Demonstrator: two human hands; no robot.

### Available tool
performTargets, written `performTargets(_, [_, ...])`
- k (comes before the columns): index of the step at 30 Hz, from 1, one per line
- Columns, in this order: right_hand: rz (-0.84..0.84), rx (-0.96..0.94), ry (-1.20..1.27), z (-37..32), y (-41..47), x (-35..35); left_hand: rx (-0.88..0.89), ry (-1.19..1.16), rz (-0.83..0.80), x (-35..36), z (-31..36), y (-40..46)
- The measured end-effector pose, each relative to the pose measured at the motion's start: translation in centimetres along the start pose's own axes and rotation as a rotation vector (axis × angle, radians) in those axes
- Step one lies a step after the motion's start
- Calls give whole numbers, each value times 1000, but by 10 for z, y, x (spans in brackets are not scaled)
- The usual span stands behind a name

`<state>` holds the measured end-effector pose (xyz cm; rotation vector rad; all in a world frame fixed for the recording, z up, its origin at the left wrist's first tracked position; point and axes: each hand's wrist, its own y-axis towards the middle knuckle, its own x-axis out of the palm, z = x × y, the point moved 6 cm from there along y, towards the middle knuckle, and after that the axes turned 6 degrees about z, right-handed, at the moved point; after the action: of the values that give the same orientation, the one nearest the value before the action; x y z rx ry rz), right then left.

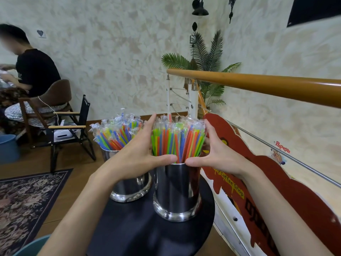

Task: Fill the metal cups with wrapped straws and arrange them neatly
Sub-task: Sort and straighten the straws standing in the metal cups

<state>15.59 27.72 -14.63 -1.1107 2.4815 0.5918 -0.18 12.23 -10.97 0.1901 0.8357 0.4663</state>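
Cupped from both sides: bundle of wrapped straws (177,143) in the near metal cup (176,191), standing upright and fanned slightly outward. Left hand (140,154) pressed against the bundle's left side, fingers straight and reaching up, thumb laid across the near face just above the rim. Right hand (215,154) mirrored on the right side, fingers straight, thumb tip almost meeting the other thumb. Neither hand clenched; both flat and pressing, not pinching. Near cup placed on a round black table (147,231), right of centre. Just beside it, to the left and slightly farther, a second metal cup (129,189), also packed with wrapped straws (116,132), looser and splayed. Likely handling: straws very light, thin and bendable, wrappers slick and crinkly, so prone to sliding or springing apart; best gathered low near the rim with broad, gentle pressure. Cup looked stiff, smooth and steady enough to stay put. Farther left, a seated person (33,72) on a chair; at right, a wooden handrail (267,84).
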Motion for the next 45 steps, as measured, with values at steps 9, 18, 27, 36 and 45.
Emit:
performTargets(9, [112, 14, -98, -9, -6, -13, -15, 344, 72, 5, 15, -7])
performTargets(18, [149, -67, -101, -14, -4, -14, 329, 515, 415, -4, 60, -10])
performTargets(27, [171, -106, -71, -13, -1, -13, 203, 552, 402, 34, 36, 20])
performTargets(36, [196, -108, -42, -14, 2, -11, 28, 385, 338, 35, 24, 26])
performTargets(45, [350, -45, -100, -9, 2, -12, -55, 210, 363, 22, 5, 22])
